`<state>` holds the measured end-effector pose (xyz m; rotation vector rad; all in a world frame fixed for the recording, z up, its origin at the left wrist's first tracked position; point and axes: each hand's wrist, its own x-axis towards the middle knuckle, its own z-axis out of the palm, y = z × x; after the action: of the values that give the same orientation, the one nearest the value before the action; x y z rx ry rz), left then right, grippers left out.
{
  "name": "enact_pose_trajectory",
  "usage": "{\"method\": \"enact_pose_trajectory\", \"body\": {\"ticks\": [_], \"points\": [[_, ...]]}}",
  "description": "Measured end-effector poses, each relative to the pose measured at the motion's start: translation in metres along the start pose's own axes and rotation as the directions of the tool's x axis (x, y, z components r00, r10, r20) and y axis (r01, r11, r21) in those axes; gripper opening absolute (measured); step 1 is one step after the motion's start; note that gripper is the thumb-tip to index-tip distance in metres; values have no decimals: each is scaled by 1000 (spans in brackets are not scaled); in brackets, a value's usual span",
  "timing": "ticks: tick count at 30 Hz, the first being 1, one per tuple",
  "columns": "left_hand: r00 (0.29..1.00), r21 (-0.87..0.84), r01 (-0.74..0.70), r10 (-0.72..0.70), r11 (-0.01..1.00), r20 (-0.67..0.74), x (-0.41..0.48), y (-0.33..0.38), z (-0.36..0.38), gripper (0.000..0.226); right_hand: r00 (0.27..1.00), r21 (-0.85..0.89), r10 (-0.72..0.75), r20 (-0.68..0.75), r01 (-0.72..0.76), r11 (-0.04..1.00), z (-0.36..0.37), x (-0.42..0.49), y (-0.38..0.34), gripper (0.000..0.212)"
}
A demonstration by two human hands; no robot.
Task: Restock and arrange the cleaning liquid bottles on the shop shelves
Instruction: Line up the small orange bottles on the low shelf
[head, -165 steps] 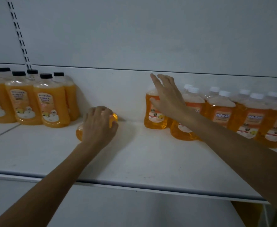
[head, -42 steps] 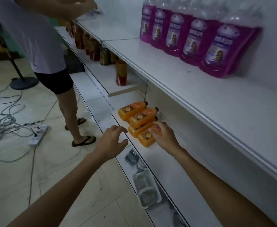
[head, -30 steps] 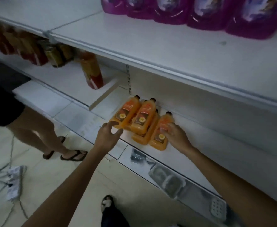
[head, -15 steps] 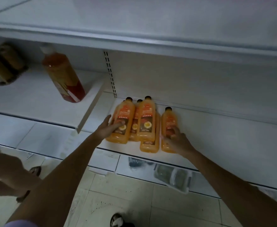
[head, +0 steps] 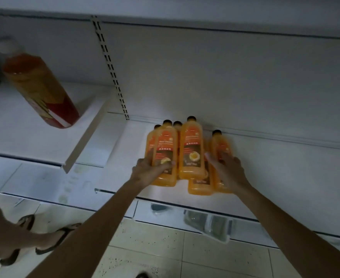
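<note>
Reaching down to the lower shelf [head: 285, 177], both of the person's bare arms entered from the bottom of the frame and met a cluster of orange bottles at its centre. The bottles lay flat, black caps toward the back panel, some stacked on others.

Left hand [head: 149, 171]: clamped on the leftmost orange bottle [head: 164, 149], thumb across the lower label, fingers curled round its left side.

Right hand [head: 228, 169]: closed over the rightmost orange bottle [head: 220, 146], thumb stretched along the bottle's left flank and fingers draped over its top.

Middle orange bottle [head: 191, 149]: between the two hands, resting on top of the pile and touching the leftmost one; neither hand held it. The base of an underlying bottle [head: 199, 187] stuck out below it, toward the shelf's front edge. More caps showed behind, but how many bottles I could not tell.

Upper left of the frame: a large amber bottle [head: 38, 87] with a red base stood on a higher shelf [head: 14, 141], beside a slotted upright [head: 110, 65].

Lower left: another person's feet in sandals [head: 50, 243] on the tiled floor [head: 155, 247].
</note>
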<state>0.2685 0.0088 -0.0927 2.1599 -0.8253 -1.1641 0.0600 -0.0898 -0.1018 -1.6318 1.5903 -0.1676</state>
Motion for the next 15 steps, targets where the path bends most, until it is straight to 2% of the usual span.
{"method": "enact_pose_trajectory", "body": {"ticks": [1, 4, 7, 9, 10, 12, 15], "points": [[1000, 29, -1, 1, 1000, 5, 3, 4, 11, 125, 1000, -17, 15, -10, -15, 1000, -9, 0, 4, 108], [1000, 145, -20, 18, 989, 14, -3, 24, 41, 112, 997, -113, 47, -63, -54, 992, -34, -1, 13, 118], [998, 124, -51, 46, 991, 43, -3, 39, 59, 107, 990, -141, 31, -137, -50, 989, -51, -11, 14, 103], [994, 33, -59, 56, 998, 90, 0, 41, 55, 101, 974, -134, -90, -208, 63, 989, -55, -15, 7, 88], [989, -17, -74, 75, 997, 127, -3, 41, 48, 90, 953, -149, -173, -247, 139, 979, -53, -16, 3, 75], [973, -126, -87, 112, 988, 203, -3, 37, 33, 73, 881, -212, -348, -321, 292, 933, -43, -16, -9, 52], [960, -273, -82, 150, 958, 237, -3, 25, 13, 68, 777, -201, -536, -331, 496, 844, -24, -22, -37, 34]]}}
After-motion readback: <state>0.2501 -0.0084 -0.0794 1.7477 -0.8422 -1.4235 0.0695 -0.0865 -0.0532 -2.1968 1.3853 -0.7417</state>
